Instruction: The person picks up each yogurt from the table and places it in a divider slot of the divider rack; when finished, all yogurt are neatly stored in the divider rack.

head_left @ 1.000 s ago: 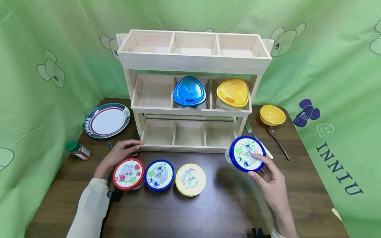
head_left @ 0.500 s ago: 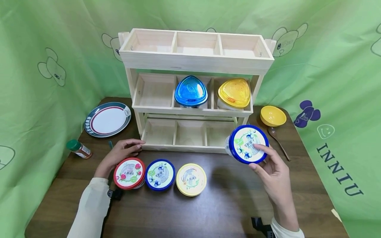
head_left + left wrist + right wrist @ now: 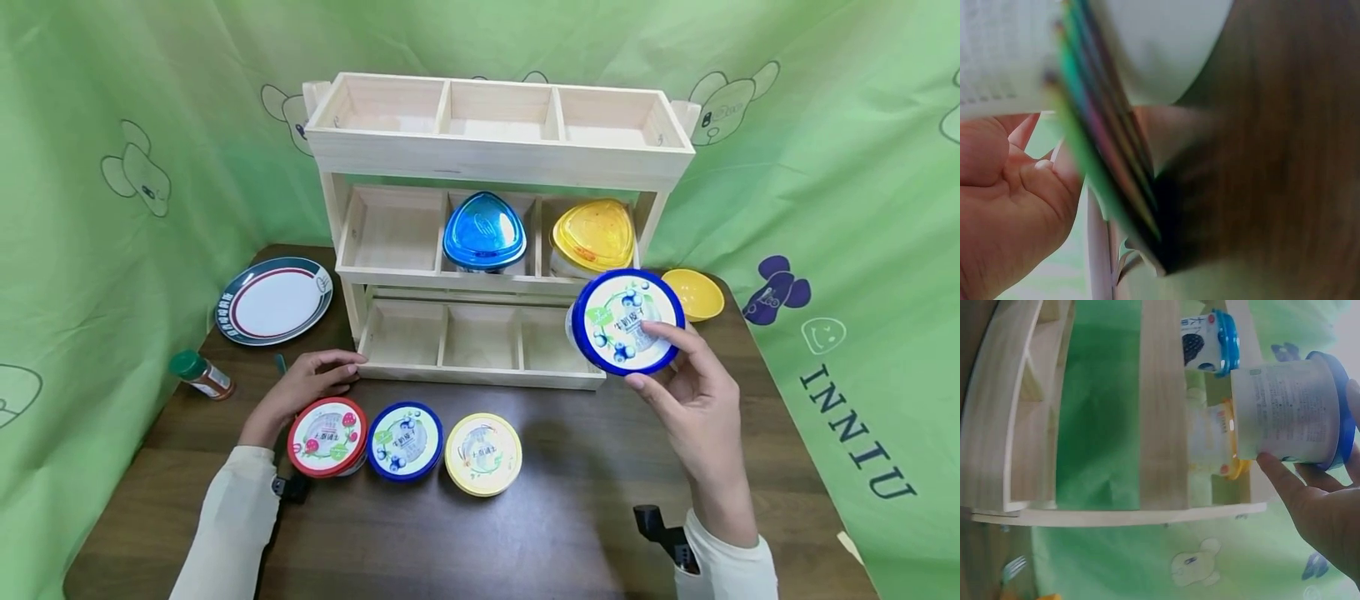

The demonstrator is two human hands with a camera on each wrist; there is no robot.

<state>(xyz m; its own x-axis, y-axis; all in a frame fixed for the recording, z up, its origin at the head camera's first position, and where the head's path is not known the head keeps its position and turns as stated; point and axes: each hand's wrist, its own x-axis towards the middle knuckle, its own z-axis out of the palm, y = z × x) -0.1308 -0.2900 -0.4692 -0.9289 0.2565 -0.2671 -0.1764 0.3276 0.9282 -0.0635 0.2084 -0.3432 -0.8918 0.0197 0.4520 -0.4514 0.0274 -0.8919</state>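
Note:
My right hand point(image 3: 697, 392) holds a white tub with a blue lid point(image 3: 628, 321), thumb and fingers around it. In the head view the raised tub overlaps the right end of the wooden rack point(image 3: 498, 162); its printed side shows in the right wrist view. With its fingertips at the rack's lower left corner, my left hand point(image 3: 315, 387) lies behind a red-lidded tub point(image 3: 327, 437). A second blue-lidded tub point(image 3: 405, 442) and a yellow-lidded tub point(image 3: 483, 454) stand in line with it. On the middle tier are a blue triangular-lidded tub point(image 3: 485, 232) and a yellow one point(image 3: 594, 235).
Left of the rack lie a dark-rimmed plate point(image 3: 274, 301) and a green-capped bottle point(image 3: 201, 375). A yellow bowl point(image 3: 693, 294) at the right is partly hidden by the held tub. In the right wrist view a fork point(image 3: 1014, 569) shows near the rack's foot.
My right hand has lifted the blue-lidded tub upward and toward the middle tier's right end. The left hand stays at the rack's corner; the tubs on the table have not moved.

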